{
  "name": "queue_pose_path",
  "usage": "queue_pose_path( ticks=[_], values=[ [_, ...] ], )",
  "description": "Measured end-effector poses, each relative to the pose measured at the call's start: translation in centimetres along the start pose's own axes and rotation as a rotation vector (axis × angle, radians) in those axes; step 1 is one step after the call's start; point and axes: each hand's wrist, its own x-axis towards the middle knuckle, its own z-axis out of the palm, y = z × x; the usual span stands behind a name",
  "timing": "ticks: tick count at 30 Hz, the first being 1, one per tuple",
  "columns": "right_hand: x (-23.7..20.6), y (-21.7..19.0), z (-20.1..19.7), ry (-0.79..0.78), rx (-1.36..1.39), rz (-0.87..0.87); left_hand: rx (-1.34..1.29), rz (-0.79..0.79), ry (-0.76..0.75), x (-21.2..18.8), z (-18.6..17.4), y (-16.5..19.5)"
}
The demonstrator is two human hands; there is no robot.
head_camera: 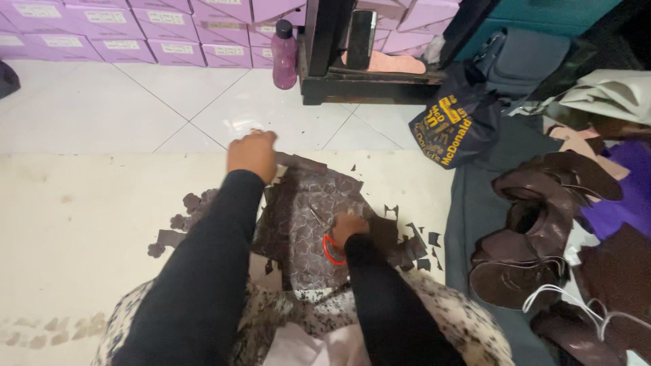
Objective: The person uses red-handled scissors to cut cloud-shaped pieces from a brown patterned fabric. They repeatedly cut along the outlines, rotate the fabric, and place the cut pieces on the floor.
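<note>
Scissors (330, 245) with red handles sit gripped in the right hand (349, 227), cutting into a dark patterned leather sheet (308, 210) on the cream mat (81, 224). Left hand (252, 152), fingers curled, pins the sheet's edge at 11 o'clock. Dark shoe uppers (536, 224) are piled at 3 o'clock, purple bottle (284, 54) up at 12.

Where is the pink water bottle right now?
In the head view, the pink bottle stands upright on the white tiled floor, top centre, between the stacked lilac boxes and the black stand.

Dark patterned leather sheet (305, 217) lying flat, red-handled scissors (330, 249) on it
</note>
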Motion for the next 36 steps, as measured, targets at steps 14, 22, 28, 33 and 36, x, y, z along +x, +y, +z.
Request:
queue_pose_path(
  ticks=[14, 22, 28, 33, 36],
  values=[
    [2.9, 2.1, 7.4, 0.033, 0.189, 0.086, -0.214, -0.432, -0.539, -3.5, 14.4, 1.7],
    [4.2, 1.9, 8.8, 0.14, 0.361, 0.058, -0.207, -0.364, -0.46, -6.2, 17.9, 3.6],
    [4.3, 1.2, 9.2, 0.371, 0.683, 0.102, -0.208, -0.356, -0.529, -5.5, 18.5, 2.8],
    [4.5, 1.0, 8.3, 0.303, 0.808, 0.324, -0.469, -0.398, -0.589, -5.2, 18.0, 1.6],
    [4.8, 0.5, 6.5, 0.294, 0.972, 0.278, -0.61, -0.261, -0.588, -3.3, 16.8, 0.4]
  ],
)
